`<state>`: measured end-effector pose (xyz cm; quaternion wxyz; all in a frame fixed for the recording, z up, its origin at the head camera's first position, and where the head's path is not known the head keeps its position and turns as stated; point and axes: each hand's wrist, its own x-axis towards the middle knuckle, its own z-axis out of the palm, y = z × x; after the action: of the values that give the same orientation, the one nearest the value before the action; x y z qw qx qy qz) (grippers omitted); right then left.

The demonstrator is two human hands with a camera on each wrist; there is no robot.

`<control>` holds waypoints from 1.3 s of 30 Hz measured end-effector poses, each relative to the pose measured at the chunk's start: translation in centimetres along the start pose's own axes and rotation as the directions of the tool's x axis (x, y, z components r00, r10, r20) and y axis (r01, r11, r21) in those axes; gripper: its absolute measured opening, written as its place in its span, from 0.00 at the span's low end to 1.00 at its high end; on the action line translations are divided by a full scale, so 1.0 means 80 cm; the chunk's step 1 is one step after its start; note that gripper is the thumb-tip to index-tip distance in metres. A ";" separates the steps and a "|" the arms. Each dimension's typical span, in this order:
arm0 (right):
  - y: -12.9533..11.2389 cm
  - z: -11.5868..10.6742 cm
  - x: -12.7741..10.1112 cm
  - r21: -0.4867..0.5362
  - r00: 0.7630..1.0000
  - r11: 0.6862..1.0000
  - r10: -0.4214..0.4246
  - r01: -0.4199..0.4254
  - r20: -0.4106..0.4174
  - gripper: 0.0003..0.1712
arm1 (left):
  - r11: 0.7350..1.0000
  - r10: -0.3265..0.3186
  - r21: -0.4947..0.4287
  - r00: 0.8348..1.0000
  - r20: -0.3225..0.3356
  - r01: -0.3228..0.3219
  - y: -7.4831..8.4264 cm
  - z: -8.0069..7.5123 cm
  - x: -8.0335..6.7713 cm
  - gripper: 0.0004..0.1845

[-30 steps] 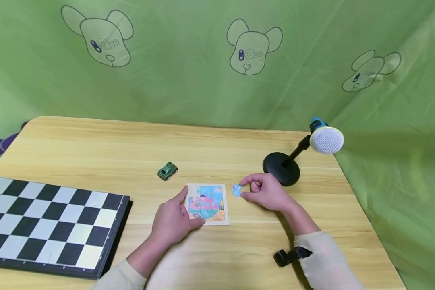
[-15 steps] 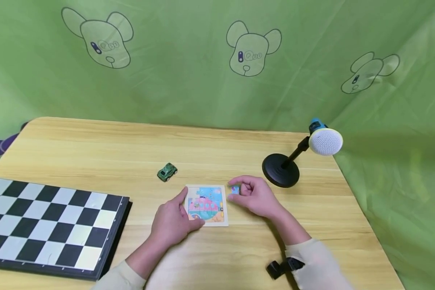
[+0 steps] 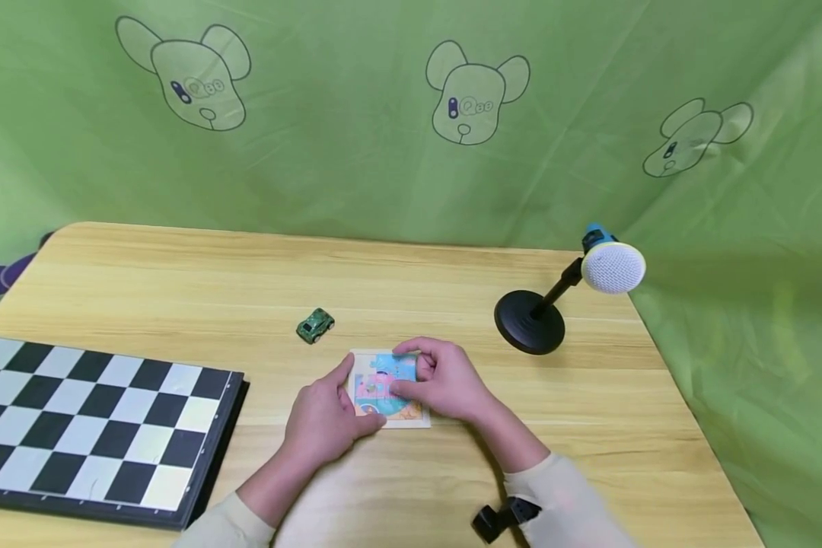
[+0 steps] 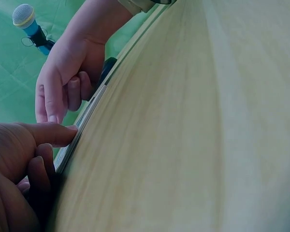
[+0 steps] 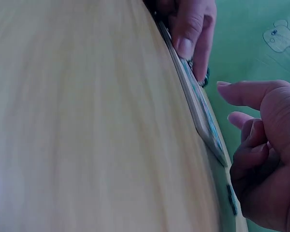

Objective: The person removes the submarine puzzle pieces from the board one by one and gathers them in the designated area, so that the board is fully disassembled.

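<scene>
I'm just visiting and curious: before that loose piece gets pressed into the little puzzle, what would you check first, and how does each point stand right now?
1. Puzzle tray lies flat on the table: ok.
2. Left hand steadies the tray, thumb at its left edge: ok.
3. Right hand is over the tray's upper right part: ok.
4. Piece sits in the right hand's fingers: cannot tell, the hand hides it.
5. Piece lines up with its gap: cannot tell, the gap is covered in every view.
6. Toy car and microphone stand stand apart from both hands: ok.
</scene>
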<state>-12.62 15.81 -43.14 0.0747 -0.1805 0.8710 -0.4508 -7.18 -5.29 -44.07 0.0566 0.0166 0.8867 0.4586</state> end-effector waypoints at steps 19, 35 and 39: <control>-0.026 0.019 0.017 -0.048 0.989 0.998 0.052 -0.046 0.140 0.23 | 1.000 0.009 -0.003 1.000 0.003 -0.009 -0.002 0.001 0.001 0.54; -0.033 0.015 0.031 0.009 0.966 0.991 0.126 -0.131 0.225 0.24 | 1.000 0.008 -0.012 1.000 0.011 -0.008 0.000 -0.001 0.000 0.54; -0.031 0.016 0.031 0.025 0.971 0.993 0.106 -0.114 0.213 0.24 | 1.000 0.010 -0.004 1.000 0.009 -0.010 -0.001 -0.001 0.000 0.54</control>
<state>-13.92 12.62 -41.79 0.1950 -0.1777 0.8582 -0.4403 -7.22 -5.40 -44.09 0.0584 0.0232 0.8853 0.4607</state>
